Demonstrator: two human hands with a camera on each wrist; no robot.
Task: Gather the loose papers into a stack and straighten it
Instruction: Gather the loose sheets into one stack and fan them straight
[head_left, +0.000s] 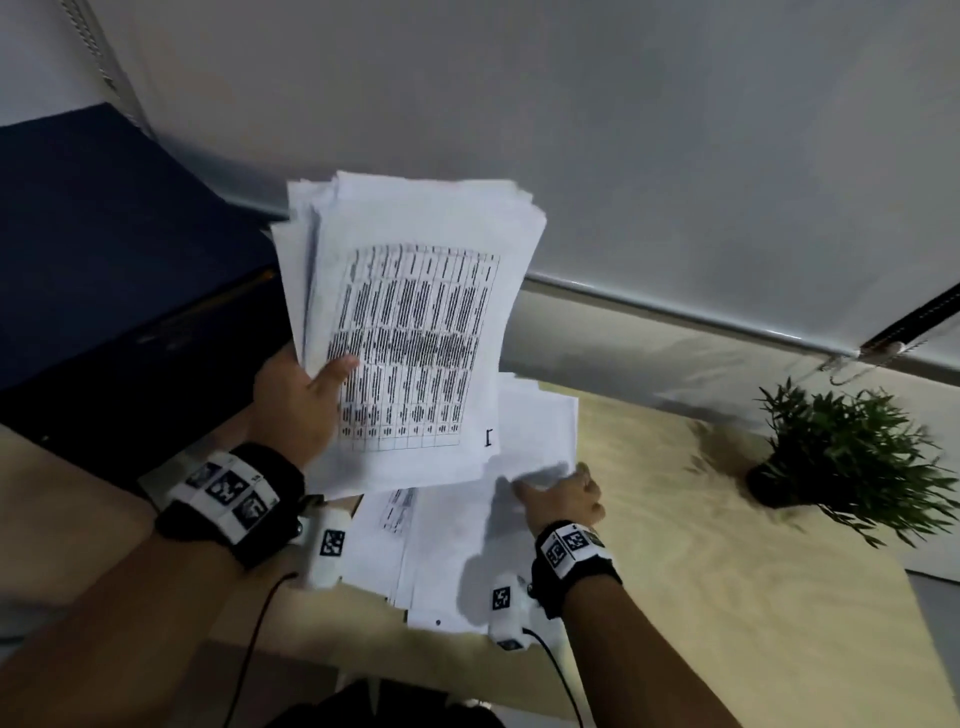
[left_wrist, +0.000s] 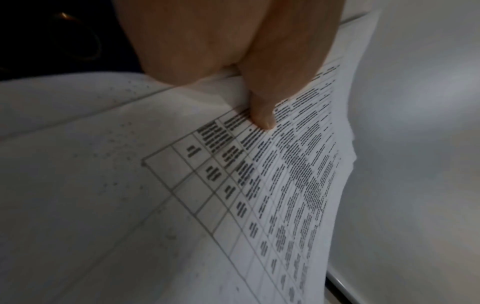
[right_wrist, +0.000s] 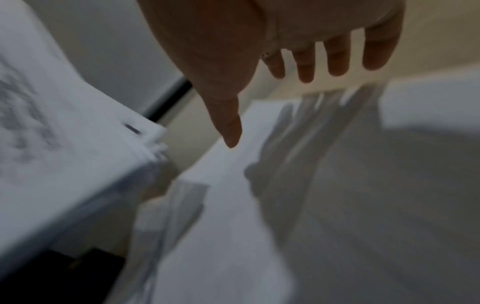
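Note:
My left hand (head_left: 311, 395) holds up a thick, uneven stack of papers (head_left: 415, 322) above the table, thumb pressed on the top sheet, a printed table page. In the left wrist view the thumb (left_wrist: 262, 117) pins that stack (left_wrist: 182, 205); the other fingers are hidden behind it. Several loose white papers (head_left: 452, 551) lie overlapping on the wooden table (head_left: 701, 571) below. My right hand (head_left: 561, 493) is spread over their right edge, fingers straight, holding nothing. In the right wrist view the right hand (right_wrist: 270, 98) casts a shadow on the loose papers (right_wrist: 233, 226), beside the stack's corner (right_wrist: 64, 133).
A dark blue box (head_left: 104, 260) stands at the left, close behind the raised stack. A small potted plant (head_left: 852, 457) sits at the table's right. A grey wall (head_left: 675, 130) runs behind. The table's front edge is near my body.

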